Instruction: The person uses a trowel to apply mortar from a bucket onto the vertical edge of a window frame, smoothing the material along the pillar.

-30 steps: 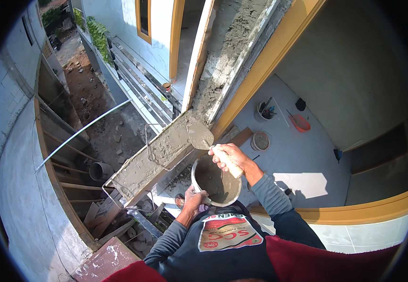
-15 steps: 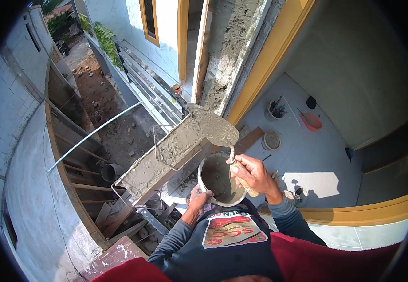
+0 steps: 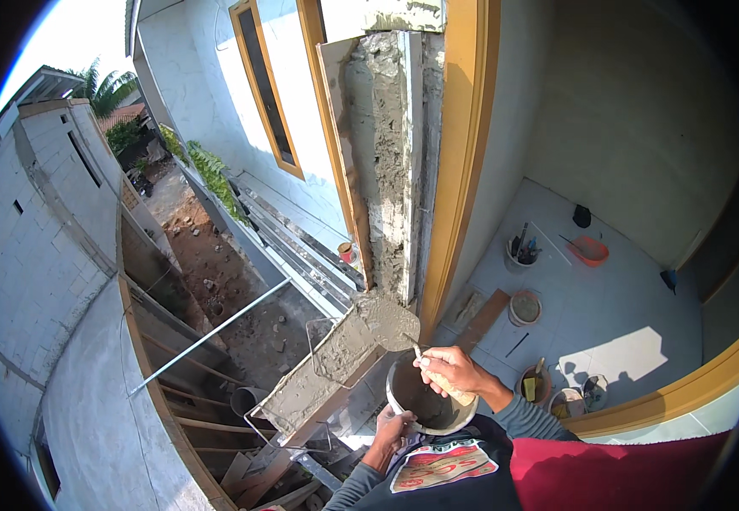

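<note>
Trowel comes off the bucket
Right hand [image 3: 449,372] has lifted the trowel [image 3: 391,323], loaded with mortar, up toward the plastered column [image 3: 384,162].

Counting hands, buckets and other things up high and down on the floor

There are two hands: the left hand [image 3: 392,426] grips one grey bucket [image 3: 427,399] of wet cement, and the right hand [image 3: 448,370] grips one trowel [image 3: 427,368] over it. One fat blob of cement [image 3: 386,317] sits on one long ledge [image 3: 323,370]. One rough cement column [image 3: 384,162] stands up above it. One window [image 3: 269,89] is in the white wall. One long metal pole [image 3: 209,335] slants below. Down on the tiled floor [image 3: 633,298] I count two white buckets [image 3: 524,308], one orange tub [image 3: 589,250], and three round pots [image 3: 567,400] close together. One palm tree [image 3: 105,85] is far off.
</note>
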`<state>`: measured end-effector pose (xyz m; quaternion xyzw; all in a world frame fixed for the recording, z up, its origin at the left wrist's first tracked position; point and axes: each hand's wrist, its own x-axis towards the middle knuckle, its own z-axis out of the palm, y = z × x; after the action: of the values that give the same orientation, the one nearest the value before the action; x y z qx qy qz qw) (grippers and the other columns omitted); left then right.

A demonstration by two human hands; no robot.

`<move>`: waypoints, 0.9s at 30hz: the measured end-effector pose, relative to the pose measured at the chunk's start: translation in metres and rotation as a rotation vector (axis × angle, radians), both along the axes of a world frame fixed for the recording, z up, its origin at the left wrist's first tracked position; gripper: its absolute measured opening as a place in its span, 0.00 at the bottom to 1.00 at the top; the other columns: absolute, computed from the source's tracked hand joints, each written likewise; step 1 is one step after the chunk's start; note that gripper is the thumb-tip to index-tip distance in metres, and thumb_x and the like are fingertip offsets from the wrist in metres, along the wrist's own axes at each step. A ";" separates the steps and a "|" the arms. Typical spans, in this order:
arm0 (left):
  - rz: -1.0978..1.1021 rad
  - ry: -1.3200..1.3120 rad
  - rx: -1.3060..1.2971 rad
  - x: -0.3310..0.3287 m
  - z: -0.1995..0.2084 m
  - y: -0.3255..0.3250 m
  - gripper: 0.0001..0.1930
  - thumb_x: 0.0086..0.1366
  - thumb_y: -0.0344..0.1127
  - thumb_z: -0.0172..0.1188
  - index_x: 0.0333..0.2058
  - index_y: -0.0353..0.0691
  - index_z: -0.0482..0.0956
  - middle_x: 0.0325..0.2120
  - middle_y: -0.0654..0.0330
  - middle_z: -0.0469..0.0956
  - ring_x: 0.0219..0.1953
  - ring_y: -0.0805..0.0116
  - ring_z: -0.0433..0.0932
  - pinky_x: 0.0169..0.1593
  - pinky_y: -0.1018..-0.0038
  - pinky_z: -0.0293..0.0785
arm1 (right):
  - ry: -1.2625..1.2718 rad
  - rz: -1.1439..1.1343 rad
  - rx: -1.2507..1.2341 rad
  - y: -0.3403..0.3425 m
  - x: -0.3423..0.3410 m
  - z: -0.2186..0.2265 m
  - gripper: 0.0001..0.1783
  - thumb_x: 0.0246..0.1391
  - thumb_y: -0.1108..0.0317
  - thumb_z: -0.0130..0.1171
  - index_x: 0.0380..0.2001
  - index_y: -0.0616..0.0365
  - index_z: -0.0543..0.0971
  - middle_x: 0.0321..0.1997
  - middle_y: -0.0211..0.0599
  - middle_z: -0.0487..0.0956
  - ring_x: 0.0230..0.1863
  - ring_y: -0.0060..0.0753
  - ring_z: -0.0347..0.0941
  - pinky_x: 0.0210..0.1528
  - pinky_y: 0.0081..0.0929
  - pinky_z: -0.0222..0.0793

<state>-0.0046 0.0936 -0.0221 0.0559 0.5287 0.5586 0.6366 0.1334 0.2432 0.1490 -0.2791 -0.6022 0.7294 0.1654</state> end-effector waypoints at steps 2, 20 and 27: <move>-0.002 0.022 -0.002 -0.002 0.004 -0.001 0.17 0.54 0.22 0.61 0.44 0.37 0.77 0.29 0.57 0.81 0.23 0.69 0.78 0.23 0.76 0.72 | 0.022 0.021 -0.022 0.002 0.009 0.001 0.21 0.69 0.58 0.50 0.49 0.68 0.75 0.30 0.34 0.77 0.23 0.19 0.73 0.22 0.18 0.71; -0.152 0.227 0.150 0.050 0.050 0.044 0.21 0.52 0.21 0.63 0.47 0.38 0.76 0.34 0.61 0.82 0.32 0.72 0.80 0.31 0.74 0.77 | -1.022 0.340 1.067 0.029 0.131 -0.124 0.11 0.57 0.65 0.52 0.32 0.58 0.81 0.34 0.53 0.82 0.33 0.53 0.81 0.35 0.48 0.76; -0.093 0.439 0.151 0.066 0.058 0.054 0.23 0.50 0.20 0.62 0.48 0.36 0.78 0.36 0.60 0.82 0.34 0.68 0.81 0.36 0.69 0.82 | -0.796 0.438 1.040 0.034 0.155 -0.047 0.09 0.54 0.69 0.54 0.25 0.61 0.79 0.25 0.52 0.80 0.27 0.56 0.81 0.29 0.48 0.77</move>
<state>0.0612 0.1477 0.0363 0.2478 0.6079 0.5412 0.5256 0.2883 0.2771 0.1016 -0.2818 -0.9313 0.2044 -0.1071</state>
